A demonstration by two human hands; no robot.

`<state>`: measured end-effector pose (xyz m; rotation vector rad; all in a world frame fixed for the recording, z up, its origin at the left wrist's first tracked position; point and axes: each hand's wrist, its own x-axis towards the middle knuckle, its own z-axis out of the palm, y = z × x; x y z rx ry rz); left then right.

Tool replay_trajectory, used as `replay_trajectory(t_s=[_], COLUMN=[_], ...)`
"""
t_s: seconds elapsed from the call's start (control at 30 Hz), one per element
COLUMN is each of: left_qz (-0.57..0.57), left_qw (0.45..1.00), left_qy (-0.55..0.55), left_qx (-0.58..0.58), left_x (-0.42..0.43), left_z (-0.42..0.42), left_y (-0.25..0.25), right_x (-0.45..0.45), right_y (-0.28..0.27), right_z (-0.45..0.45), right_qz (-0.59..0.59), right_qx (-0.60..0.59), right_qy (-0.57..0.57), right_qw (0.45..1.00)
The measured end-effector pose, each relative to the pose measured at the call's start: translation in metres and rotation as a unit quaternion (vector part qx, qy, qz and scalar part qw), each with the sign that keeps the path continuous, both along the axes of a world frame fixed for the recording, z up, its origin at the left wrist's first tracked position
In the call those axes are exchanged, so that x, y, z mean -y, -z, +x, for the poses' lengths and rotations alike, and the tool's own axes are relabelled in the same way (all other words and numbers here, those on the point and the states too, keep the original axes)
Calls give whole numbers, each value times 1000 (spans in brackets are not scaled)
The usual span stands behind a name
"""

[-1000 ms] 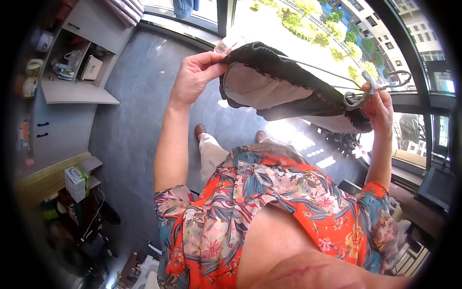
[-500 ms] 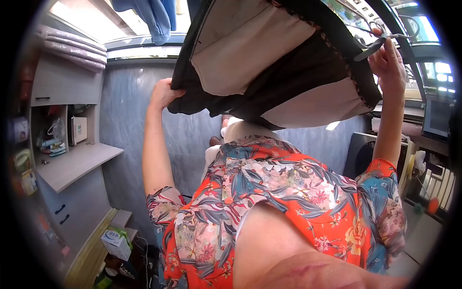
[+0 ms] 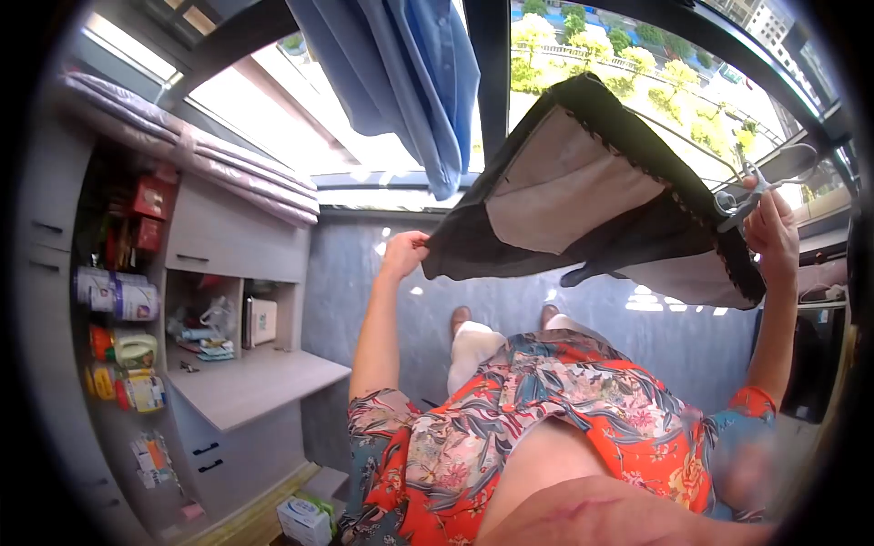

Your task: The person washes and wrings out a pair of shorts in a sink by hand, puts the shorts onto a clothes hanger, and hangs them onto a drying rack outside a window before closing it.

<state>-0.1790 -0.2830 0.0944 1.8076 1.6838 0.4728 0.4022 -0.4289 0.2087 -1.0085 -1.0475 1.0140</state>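
A pair of dark pants (image 3: 628, 223), inside out with pale pocket linings showing, is stretched in the air between my hands. My left hand (image 3: 403, 255) is closed, pinching the garment's lower left corner. On the other side my right hand (image 3: 774, 227) is closed on a grey clothes hanger (image 3: 752, 187) beside the waistband. Whether the hanger's clips grip the waistband, I cannot make out. Below the cloth, my feet stand on the grey floor.
Blue clothing (image 3: 401, 91) hangs at the window. To the left are a cabinet with a fold-down shelf (image 3: 264, 382), small items, and cans (image 3: 118, 293) on side racks. A box (image 3: 305, 519) sits at the lower left. A dark appliance (image 3: 801, 364) stands at the right.
The view has tilted up and swung left, showing more window and cabinet. The pants now hang further from my body, more folded at the middle. Both hands keep their holds.
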Motion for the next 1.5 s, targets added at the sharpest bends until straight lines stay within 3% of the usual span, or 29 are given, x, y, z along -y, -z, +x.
replay_trajectory(t_s=[0.07, 0.13, 0.27, 0.33, 0.47, 0.63, 0.77, 0.8, 0.83, 0.87, 0.93, 0.97, 1.07, 1.1, 1.2, 1.3, 1.4, 1.5], left_qz=[61, 94, 157, 224, 417, 678, 867, 835, 862, 786, 740, 660, 590, 729, 770, 574, 592, 648], left_qw=[980, 962, 966, 955, 887, 690, 428, 464, 444, 540, 604, 692, 734, 568, 521, 726, 741, 693], left_qy=[57, 129, 157, 157, 193, 192, 145, 106, 119, 84, 87, 84, 25, 5, 8, 17, 40, 48], left_qx=[-180, -221, -135, -114, -54, -166, -211, -276, -212, -290, -283, -279, -335, -382, -367, -377, -315, -311], left_x=[-8, -22, -42, -51, -67, -100, -119, -126, -102, -93, -136, -135, -108, -161, -182, -96, -100, -69], left_z=[23, 22, 39, 87, 137, 196, 266, 281, 302, 314, 329, 336, 346, 337, 331, 338, 326, 298], left_y=[-21, -32, -113, -180, -289, -410, -503, -524, -531, -539, -561, -569, -571, -572, -573, -580, -587, -588], right_x=[21, 34, 48, 50, 47, 43, 51, 52, 50, 52, 59, 64, 70, 73, 72, 65, 60, 50], right_y=[19, 29, 22, -19, -33, -34, -30, -26, -13, -21, -37, -41, -46, -48, -51, -52, -61, -67], right_z=[-2, -10, -42, -29, -40, -46, -44, -45, -44, -47, -51, -51, -53, -53, -56, -58, -61, -62], right_qz=[-1, -9, 4, -31, -27, -34, -36, -23, -8, -13, -28, -39, -47, -50, -37, -31, -28, -14], right_qx=[-3, -15, 29, 15, 22, 27, 33, 28, 21, 24, 27, 27, 32, 26, 31, 43, 44, 48], right_qy=[28, 47, 64, 55, 81, 102, 95, 103, 112, 114, 108, 101, 104, 102, 101, 84, 62, 49], right_qw=[1000, 999, 998, 998, 996, 994, 994, 994, 993, 993, 993, 994, 993, 993, 994, 995, 997, 998])
